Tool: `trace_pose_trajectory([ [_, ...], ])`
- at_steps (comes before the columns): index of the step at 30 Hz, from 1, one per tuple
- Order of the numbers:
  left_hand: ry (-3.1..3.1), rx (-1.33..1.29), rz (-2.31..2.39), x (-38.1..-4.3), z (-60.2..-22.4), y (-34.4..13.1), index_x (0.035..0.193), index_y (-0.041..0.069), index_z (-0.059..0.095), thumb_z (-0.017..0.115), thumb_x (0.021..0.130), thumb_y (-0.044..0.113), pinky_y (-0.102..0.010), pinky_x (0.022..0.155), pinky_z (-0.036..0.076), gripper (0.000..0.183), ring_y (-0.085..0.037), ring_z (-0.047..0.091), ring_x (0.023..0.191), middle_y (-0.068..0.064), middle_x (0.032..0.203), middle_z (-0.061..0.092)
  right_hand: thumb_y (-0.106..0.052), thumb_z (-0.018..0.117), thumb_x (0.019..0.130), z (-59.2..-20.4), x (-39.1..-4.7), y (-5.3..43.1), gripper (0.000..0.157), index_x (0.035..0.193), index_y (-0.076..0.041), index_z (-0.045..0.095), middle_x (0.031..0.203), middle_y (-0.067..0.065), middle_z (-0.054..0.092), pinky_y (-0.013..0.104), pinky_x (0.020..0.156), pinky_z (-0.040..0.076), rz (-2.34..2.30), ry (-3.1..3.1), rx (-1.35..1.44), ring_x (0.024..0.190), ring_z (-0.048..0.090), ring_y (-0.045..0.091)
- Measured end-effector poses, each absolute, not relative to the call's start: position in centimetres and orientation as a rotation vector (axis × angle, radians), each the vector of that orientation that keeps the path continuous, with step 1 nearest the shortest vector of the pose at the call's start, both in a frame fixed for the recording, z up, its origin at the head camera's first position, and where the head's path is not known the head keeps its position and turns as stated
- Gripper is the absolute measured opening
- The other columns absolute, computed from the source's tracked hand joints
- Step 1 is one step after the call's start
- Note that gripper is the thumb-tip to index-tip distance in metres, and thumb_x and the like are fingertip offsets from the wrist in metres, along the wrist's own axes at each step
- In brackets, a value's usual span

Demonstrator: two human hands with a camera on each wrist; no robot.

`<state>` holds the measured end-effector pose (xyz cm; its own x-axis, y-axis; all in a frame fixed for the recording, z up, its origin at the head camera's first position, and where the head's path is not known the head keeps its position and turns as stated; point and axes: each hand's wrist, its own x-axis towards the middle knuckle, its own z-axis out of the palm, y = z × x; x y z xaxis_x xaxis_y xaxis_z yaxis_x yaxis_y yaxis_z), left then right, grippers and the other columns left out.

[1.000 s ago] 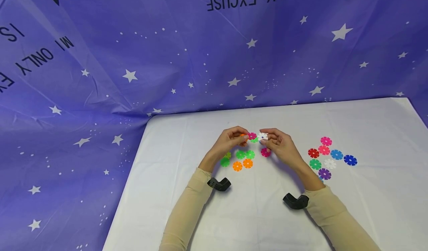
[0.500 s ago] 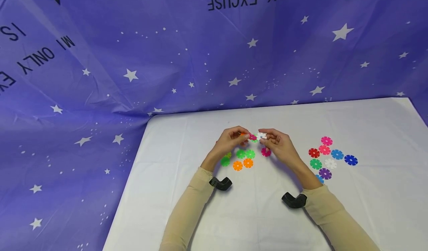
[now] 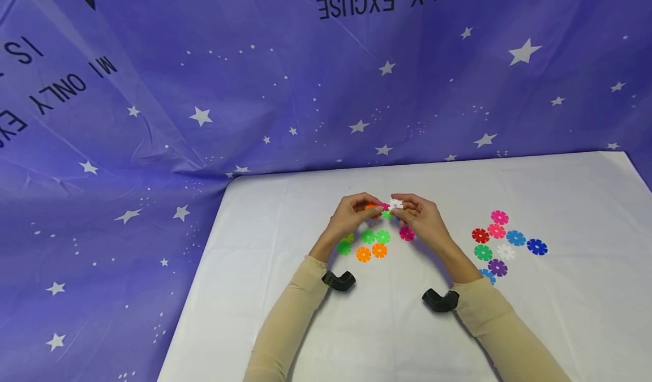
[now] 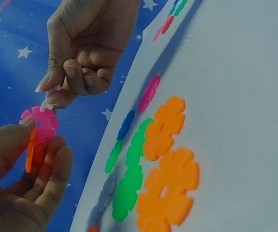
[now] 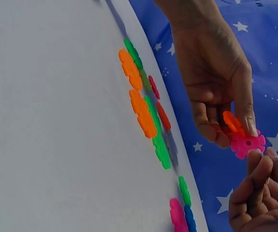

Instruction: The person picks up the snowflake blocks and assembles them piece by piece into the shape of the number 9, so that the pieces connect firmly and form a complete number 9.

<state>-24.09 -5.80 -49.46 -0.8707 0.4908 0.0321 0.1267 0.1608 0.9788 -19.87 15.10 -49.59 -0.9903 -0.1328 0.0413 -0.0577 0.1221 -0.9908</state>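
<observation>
My left hand [image 3: 351,215] pinches a pink notched building disc [image 4: 44,126] between thumb and fingers. An orange disc [image 4: 31,152] is joined to that pink one at an angle, partly hidden by the fingers. From the other side, my right hand [image 3: 423,219] holds a white notched disc [image 3: 395,204] by finger and thumb. In the left wrist view the white disc's edge meets the pink disc's rim, and the fingertips cover most of it. Both hands are raised over the far middle of the table.
Below the hands lie orange discs [image 3: 379,250], green discs [image 3: 382,236] and a pink disc [image 3: 407,234] on the white tabletop [image 3: 387,320]. A second group, including a purple disc [image 3: 497,267] and a dark blue disc [image 3: 537,247], lies right. A purple star-patterned cloth [image 3: 316,99] hangs behind.
My right hand has moved slightly left, bringing the white disc up to the pink one. The left hand stays nearly in place, its pink disc tilting a little.
</observation>
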Motion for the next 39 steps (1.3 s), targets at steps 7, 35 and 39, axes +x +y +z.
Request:
trace_pose_trajectory([
  [7, 2.082, 0.601, 1.833, -23.8, -49.2, -5.7, 0.104, -0.007, 0.066, 0.063, 0.095, 0.007, -0.05, 0.089, 0.054, 0.018, -0.051, 0.064, 0.099, -0.026, 0.104, 0.068, -0.011, 0.067, 0.093, -49.6, -19.7, 15.0, 0.039, 0.128, 0.005, 0.059, 0.094, 0.03, 0.061, 0.025, 0.059, 0.054, -2.044, 2.327, -0.192, 0.071, 0.064, 0.037],
  [35, 2.189, 0.538, 1.822, -24.7, -49.5, -6.2, 0.098, -0.007, 0.06, 0.064, 0.094, 0.006, -0.033, 0.082, 0.057, 0.014, -0.04, 0.068, 0.099, -0.022, 0.123, 0.064, -0.016, 0.075, 0.087, -50.4, -20.5, 18.4, 0.028, 0.11, -0.002, 0.066, 0.083, 0.006, 0.059, 0.022, 0.06, 0.043, -1.438, 2.618, -0.471, 0.068, 0.051, 0.018],
  [39, 2.253, 0.484, 1.792, -24.8, -49.7, -6.2, 0.097, -0.003, 0.06, 0.066, 0.092, 0.008, -0.035, 0.072, 0.054, 0.014, -0.025, 0.069, 0.097, -0.017, 0.124, 0.065, -0.015, 0.081, 0.08, -50.7, -20.2, 18.8, 0.027, 0.1, -0.005, 0.067, 0.08, 0.002, 0.054, 0.024, 0.064, 0.04, -1.191, 2.658, -0.637, 0.072, 0.046, 0.014],
])
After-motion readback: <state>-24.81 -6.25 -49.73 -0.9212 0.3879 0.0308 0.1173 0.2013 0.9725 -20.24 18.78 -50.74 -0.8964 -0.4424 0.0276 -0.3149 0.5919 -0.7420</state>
